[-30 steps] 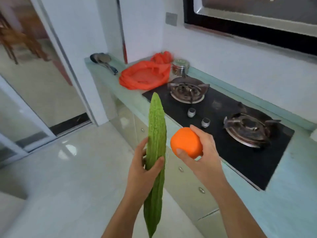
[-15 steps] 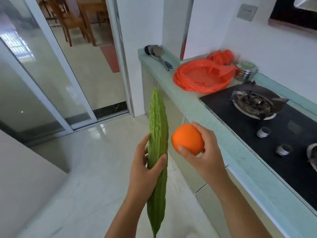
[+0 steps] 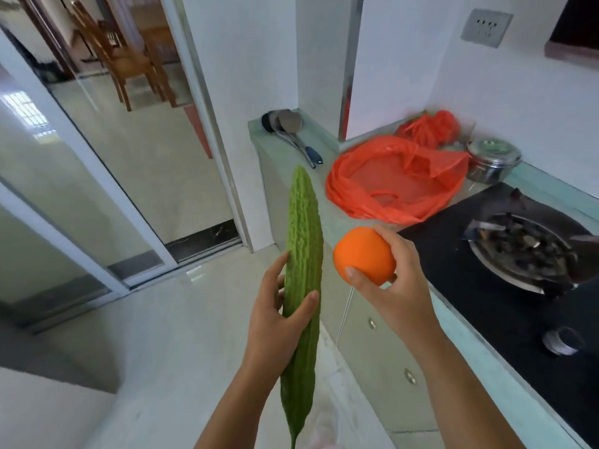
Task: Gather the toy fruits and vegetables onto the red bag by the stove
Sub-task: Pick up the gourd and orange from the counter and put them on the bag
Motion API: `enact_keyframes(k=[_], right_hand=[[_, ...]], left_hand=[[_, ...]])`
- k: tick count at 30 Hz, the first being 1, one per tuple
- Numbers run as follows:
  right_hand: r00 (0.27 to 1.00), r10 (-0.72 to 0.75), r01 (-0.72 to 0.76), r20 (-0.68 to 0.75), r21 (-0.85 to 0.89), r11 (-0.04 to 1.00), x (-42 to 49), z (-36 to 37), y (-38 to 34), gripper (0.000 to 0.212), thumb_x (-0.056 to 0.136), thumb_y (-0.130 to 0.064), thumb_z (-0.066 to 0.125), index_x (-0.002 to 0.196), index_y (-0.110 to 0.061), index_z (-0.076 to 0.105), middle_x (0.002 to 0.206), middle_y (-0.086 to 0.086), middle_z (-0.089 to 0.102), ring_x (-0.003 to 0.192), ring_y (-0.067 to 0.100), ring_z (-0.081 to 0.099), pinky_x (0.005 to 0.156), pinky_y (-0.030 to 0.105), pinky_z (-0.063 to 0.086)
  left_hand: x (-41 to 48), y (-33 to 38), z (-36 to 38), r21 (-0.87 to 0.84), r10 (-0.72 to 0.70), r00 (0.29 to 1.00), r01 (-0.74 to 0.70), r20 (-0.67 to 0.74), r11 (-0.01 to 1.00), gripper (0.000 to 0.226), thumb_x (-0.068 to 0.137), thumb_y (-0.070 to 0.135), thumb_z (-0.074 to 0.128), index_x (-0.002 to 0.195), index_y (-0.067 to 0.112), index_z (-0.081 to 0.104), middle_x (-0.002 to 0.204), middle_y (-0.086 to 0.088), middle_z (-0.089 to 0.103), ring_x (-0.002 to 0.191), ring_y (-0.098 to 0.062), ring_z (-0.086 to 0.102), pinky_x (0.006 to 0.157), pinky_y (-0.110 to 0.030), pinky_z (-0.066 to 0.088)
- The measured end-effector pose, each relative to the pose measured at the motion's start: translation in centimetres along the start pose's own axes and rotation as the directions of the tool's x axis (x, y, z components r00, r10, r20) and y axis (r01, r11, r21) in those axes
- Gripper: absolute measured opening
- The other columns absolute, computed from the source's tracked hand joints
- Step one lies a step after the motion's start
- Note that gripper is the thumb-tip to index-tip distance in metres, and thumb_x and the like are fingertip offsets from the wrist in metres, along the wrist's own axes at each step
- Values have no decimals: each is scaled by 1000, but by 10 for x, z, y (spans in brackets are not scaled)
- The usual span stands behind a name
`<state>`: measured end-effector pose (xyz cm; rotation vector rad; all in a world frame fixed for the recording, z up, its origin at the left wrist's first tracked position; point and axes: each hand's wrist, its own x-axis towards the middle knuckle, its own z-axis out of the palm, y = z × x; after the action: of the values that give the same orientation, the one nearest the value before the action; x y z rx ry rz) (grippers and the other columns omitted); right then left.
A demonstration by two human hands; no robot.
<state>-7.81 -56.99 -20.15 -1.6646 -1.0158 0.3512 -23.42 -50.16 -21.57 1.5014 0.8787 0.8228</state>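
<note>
Left grip [image 3: 275, 322] wrapped round the toy bitter gourd [image 3: 303, 241] about mid-length: thumb across the front, fingers behind. Gourd is upright, blunt tip up, thin tail hanging below the wrist, over the floor [image 3: 181, 335].

Right grip [image 3: 398, 286] pinching the toy orange [image 3: 363, 256] between thumb and fingertips. Orange sits on that grip's left side, just beside the gourd; contact between the two can't be told.

Both grips are in the air, on the near side of the counter [image 3: 282, 147].

Red bag [image 3: 389, 183] lies spread open on the counter, ahead of the right grip and well apart from both toys. Its near edge meets the corner of the stove [image 3: 486, 303], which runs off to the right of the right grip. Burner [image 3: 525, 251] is right of that grip.

Beyond the bag: steel lidded pot [image 3: 492, 160] and a second, bunched red bag [image 3: 431, 128]. Ladles [image 3: 288, 128] lie far ahead of the left grip, at the counter's end.
</note>
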Motion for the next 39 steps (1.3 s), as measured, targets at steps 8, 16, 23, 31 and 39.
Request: enact_keyframes(k=[8,16,23,31,39], right_hand=[[997,47,-44,-56,58,997,102,-31,28,72,61,-53,67,126,-43,36,120,-30,32,104,-19,39,72,2,40],[968,207,-208,-142,10,978,139,-44,64,78,64,-52,74,130,-38,36,126,-14,36,110,1,43,82,19,41],[909,316,-336,-272,-28,941,183,-35,86,70,72,-27,74,131,-36,37,131,-9,35,113,10,42,86,26,42],[817,374,-419,-439,-6,908,276,16,84,65,73,-25,74,126,-39,39,124,-8,38,105,8,42,83,23,36],[705,385,-512,-596,-52,857,309,36,90,64,73,-26,74,124,-41,39,122,-6,38,103,13,46,79,25,40]], left_hand=[[112,17,44,28,41,998,-43,48,999,61,81,14,67,113,58,38,109,14,58,94,-6,61,66,-21,55],[191,0,68,82,12,988,-24,152,996,60,82,17,67,121,53,40,113,5,59,93,-12,62,67,-28,57],[273,-20,79,115,-1,950,-36,313,993,57,83,19,65,125,48,40,116,4,57,97,-11,60,70,-22,54],[405,-36,69,216,10,812,-167,584,962,62,84,19,64,131,44,34,134,10,46,118,-8,48,98,-39,44],[489,-44,97,181,40,547,-344,836,921,63,85,21,64,132,49,32,135,18,42,121,1,41,101,-25,36]])
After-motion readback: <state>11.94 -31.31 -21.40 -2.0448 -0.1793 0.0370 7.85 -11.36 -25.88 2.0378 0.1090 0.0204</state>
